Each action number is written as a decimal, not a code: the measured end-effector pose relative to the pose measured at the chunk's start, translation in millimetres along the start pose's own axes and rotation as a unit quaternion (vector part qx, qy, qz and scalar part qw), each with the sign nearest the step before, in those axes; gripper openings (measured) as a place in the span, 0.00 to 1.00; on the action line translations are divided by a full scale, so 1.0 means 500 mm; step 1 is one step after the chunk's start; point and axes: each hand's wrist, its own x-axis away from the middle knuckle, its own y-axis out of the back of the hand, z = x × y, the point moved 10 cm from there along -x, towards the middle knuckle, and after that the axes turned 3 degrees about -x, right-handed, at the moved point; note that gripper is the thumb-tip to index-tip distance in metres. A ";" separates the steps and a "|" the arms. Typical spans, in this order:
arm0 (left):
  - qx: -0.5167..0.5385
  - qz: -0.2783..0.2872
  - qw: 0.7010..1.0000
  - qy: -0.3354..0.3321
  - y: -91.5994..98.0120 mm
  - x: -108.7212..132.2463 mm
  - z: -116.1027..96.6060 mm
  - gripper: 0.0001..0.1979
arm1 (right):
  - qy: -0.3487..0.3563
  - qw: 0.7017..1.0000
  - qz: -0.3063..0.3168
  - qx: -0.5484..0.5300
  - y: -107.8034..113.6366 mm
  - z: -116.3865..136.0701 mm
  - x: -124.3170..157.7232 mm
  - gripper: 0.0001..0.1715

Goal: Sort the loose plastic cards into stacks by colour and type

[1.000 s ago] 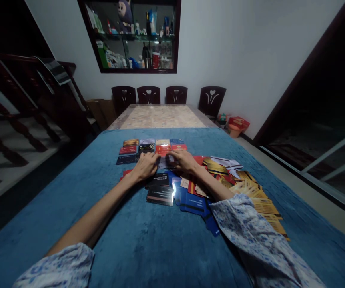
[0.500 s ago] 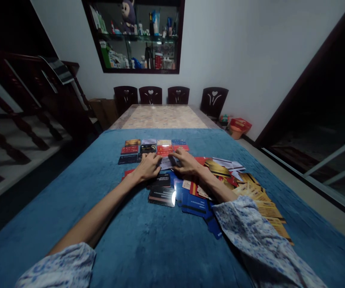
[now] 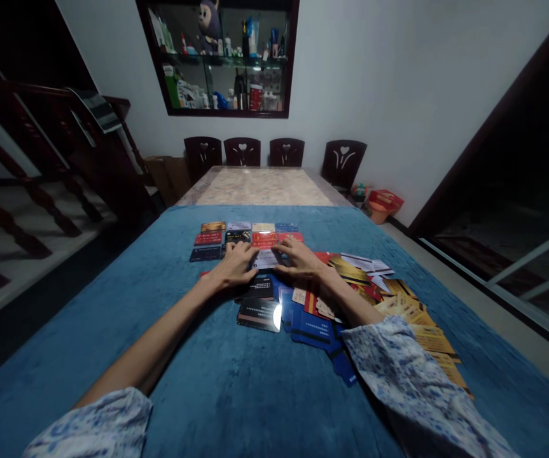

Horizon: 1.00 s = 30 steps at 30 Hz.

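A silver-white card [image 3: 267, 259] lies nearly flat between my two hands, at the near side of rows of laid-out cards. My left hand [image 3: 236, 264] has its thumb and fingertips around the card's left end. At the opposite end my right hand [image 3: 299, 259] curls its fingers and thumb about the card's edges. Directly beyond it is a red-orange card [image 3: 264, 237], with a black card [image 3: 237, 236] to the left and a red card [image 3: 290, 237] to the right. A dark card [image 3: 205, 254] lies left of my left hand, which partly hides a neighbouring card.
Black cards [image 3: 259, 315] lie nearest me. To the right spread overlapping blue cards [image 3: 313, 326] and gold cards [image 3: 434, 337], partly under my right forearm. A blue cloth [image 3: 198, 394] covers this part of the table; chairs [image 3: 343, 162] stand at its far end.
The silver-white card has gone from tilted to nearly level with the row, and more of its face shows. Both hands stay at its ends. The view has shifted slightly.
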 end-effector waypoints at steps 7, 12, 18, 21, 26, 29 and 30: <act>0.032 0.007 0.999 0.002 0.007 0.003 0.010 0.23 | -0.012 0.999 -0.025 0.030 -0.007 -0.007 -0.002 0.34; 0.050 0.008 0.999 -0.001 0.002 0.001 0.022 0.21 | -0.015 0.999 -0.026 0.029 -0.017 -0.015 -0.009 0.32; 0.048 0.016 0.999 0.004 0.002 -0.004 0.034 0.22 | -0.009 1.000 -0.008 0.018 -0.018 -0.016 -0.014 0.29; 0.043 0.021 0.999 0.008 0.005 -0.006 0.040 0.23 | -0.019 1.000 -0.002 0.019 -0.017 -0.016 -0.021 0.29; 0.049 0.007 0.999 0.012 0.021 -0.013 0.056 0.23 | -0.038 0.999 0.019 0.023 0.004 -0.011 -0.046 0.26; 0.049 0.003 0.999 0.023 0.031 -0.021 0.073 0.22 | -0.035 0.997 0.060 0.022 0.014 -0.003 -0.065 0.27; 0.047 0.004 0.999 0.028 0.033 -0.024 0.079 0.22 | -0.040 0.997 0.064 0.026 0.019 -0.004 -0.071 0.28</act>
